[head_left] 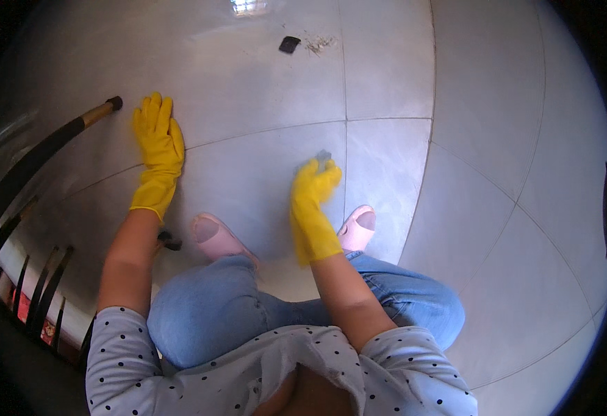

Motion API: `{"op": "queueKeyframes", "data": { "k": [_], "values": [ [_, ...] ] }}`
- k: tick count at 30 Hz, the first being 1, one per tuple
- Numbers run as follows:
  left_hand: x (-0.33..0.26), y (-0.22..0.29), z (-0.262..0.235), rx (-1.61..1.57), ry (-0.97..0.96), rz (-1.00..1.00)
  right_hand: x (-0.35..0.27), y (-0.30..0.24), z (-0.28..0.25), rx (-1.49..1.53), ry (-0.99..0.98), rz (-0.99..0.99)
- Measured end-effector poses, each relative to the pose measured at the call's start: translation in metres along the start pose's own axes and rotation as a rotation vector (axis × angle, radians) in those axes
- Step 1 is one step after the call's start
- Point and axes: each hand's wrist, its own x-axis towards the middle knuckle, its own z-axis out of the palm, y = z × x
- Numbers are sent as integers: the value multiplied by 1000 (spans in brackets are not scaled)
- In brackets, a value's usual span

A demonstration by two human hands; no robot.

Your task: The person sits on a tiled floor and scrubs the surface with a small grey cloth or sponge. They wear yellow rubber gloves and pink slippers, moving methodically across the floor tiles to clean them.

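I squat over a grey tiled floor point(262, 90) in jeans and pink slippers point(215, 236). Both hands wear yellow rubber gloves. My left hand point(158, 135) lies flat on the floor with its fingers stretched out, holding nothing. My right hand point(316, 182) is closed around a small grey scrubbing pad point(323, 158), pressed to the tile beside a grout line; the glove is blurred and hides most of the pad.
A small dark scrap point(289, 44) and a patch of dirt crumbs point(319, 44) lie on the far tiles. Dark curved furniture legs with a brass-coloured tip point(99, 111) stand at the left, close to my left hand.
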Motion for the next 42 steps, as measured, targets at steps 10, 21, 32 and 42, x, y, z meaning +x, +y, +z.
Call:
{"op": "queueKeyframes", "data": {
  "k": [10,21,32,42],
  "values": [
    [-9,-4,-11,4,-46,-69,65,-191,86,-172,-197,-780],
    [-4,-2,-15,35,-49,-61,62,-201,99,-335,-544,-1077],
    [-4,1,0,-41,-52,-64,137,-245,127,-333,-599,-904],
    [-4,-3,-4,-6,-68,-91,72,-192,107,-290,-1164,-949]
  ]
}}
